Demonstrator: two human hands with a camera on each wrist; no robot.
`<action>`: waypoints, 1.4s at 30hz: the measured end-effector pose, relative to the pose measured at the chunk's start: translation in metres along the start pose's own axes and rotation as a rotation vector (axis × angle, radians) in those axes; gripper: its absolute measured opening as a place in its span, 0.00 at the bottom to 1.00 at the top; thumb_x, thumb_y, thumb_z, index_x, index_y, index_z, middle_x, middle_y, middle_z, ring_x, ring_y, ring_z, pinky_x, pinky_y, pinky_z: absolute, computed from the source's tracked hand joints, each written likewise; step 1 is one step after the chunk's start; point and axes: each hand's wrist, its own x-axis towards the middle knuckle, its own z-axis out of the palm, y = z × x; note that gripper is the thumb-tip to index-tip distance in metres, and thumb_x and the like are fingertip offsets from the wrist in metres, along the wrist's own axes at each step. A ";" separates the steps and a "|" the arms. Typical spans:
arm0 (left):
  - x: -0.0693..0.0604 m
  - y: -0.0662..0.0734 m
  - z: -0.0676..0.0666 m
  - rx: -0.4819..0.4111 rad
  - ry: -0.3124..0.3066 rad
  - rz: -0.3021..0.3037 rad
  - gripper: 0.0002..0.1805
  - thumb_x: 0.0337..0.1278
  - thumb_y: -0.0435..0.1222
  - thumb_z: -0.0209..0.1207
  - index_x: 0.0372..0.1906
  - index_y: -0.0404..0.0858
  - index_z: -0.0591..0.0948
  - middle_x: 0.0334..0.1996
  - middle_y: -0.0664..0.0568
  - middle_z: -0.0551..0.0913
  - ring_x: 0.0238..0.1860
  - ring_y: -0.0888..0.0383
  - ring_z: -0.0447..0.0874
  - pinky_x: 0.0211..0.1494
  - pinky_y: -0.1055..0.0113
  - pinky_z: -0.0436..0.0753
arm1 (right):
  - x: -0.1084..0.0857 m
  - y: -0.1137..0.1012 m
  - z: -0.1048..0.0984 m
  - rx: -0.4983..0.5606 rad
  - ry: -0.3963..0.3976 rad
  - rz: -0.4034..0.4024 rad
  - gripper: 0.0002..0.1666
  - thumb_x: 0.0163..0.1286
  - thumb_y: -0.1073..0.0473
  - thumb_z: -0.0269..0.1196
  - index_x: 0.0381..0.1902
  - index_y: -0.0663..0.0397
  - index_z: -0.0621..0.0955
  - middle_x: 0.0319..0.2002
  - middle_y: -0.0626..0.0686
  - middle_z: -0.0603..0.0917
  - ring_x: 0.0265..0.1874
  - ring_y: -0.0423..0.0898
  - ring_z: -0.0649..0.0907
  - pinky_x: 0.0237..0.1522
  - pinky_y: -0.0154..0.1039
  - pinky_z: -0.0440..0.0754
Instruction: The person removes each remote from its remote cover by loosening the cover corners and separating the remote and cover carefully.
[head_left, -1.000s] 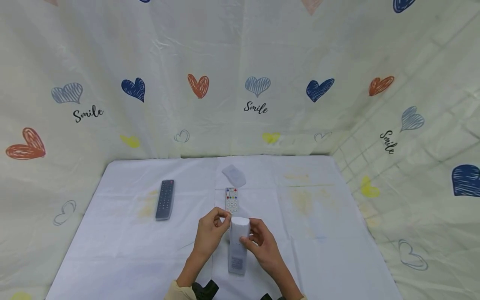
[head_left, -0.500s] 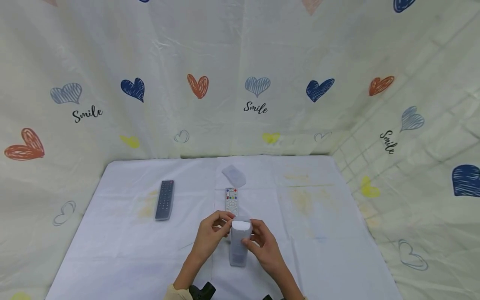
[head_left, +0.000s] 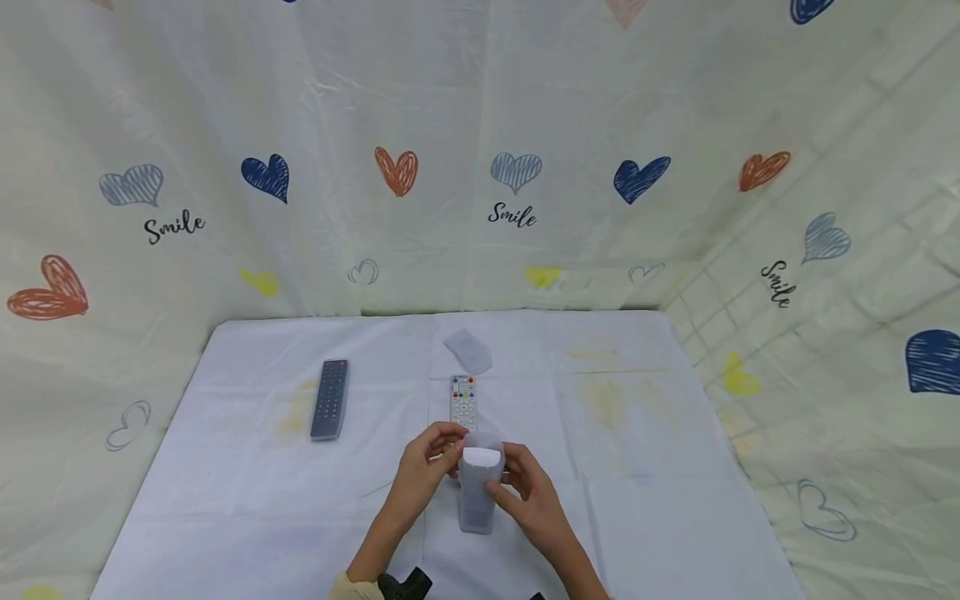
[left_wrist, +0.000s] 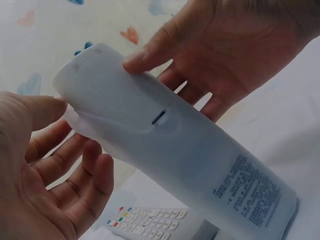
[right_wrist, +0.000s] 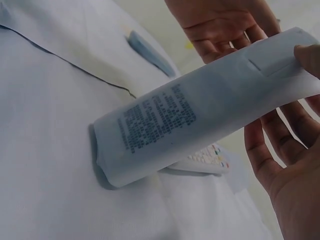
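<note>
**Both hands on a white remote in a cloudy sleeve**

The white remote [head_left: 477, 492] is held tilted above the near middle of the table [head_left: 660, 533], back side up, between the person's two hands. A cloudy see-through sleeve [left_wrist: 195, 160] wraps most of it; small printed text shows through near the lower end. Whether that end touches the white tablecloth is hard to tell.

The left hand [head_left: 422, 467] pinches the sleeve's edge near the upper end. The right hand [head_left: 531, 500] grips the remote from the side, thumb on its back and fingers behind.

Just beyond the hands lies a small remote [head_left: 463, 400] with coloured buttons, partly hidden by them. Past it lies a piece of clear film [head_left: 468, 352]. A dark remote [head_left: 330, 400] lies apart to the left, buttons up. Behind hangs a heart-printed curtain [head_left: 450, 100].
</note>
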 end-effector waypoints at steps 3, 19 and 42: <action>-0.002 0.000 0.000 0.036 -0.012 -0.018 0.16 0.74 0.44 0.62 0.58 0.41 0.82 0.46 0.45 0.87 0.40 0.60 0.84 0.42 0.68 0.86 | -0.002 -0.001 -0.002 0.015 0.018 0.069 0.23 0.75 0.64 0.65 0.65 0.53 0.74 0.60 0.56 0.84 0.55 0.37 0.84 0.56 0.35 0.83; -0.013 -0.007 0.006 0.095 -0.041 -0.043 0.14 0.74 0.44 0.61 0.51 0.37 0.83 0.40 0.47 0.86 0.36 0.61 0.84 0.40 0.69 0.86 | -0.008 0.004 -0.010 0.104 0.096 0.216 0.16 0.78 0.59 0.62 0.59 0.57 0.79 0.54 0.46 0.86 0.54 0.39 0.85 0.56 0.37 0.83; -0.020 -0.016 0.010 0.439 0.043 0.093 0.03 0.72 0.41 0.64 0.38 0.49 0.84 0.35 0.60 0.88 0.36 0.69 0.81 0.39 0.73 0.83 | -0.013 0.022 -0.013 0.070 0.030 0.273 0.13 0.75 0.61 0.65 0.48 0.68 0.78 0.44 0.48 0.84 0.39 0.38 0.85 0.45 0.37 0.86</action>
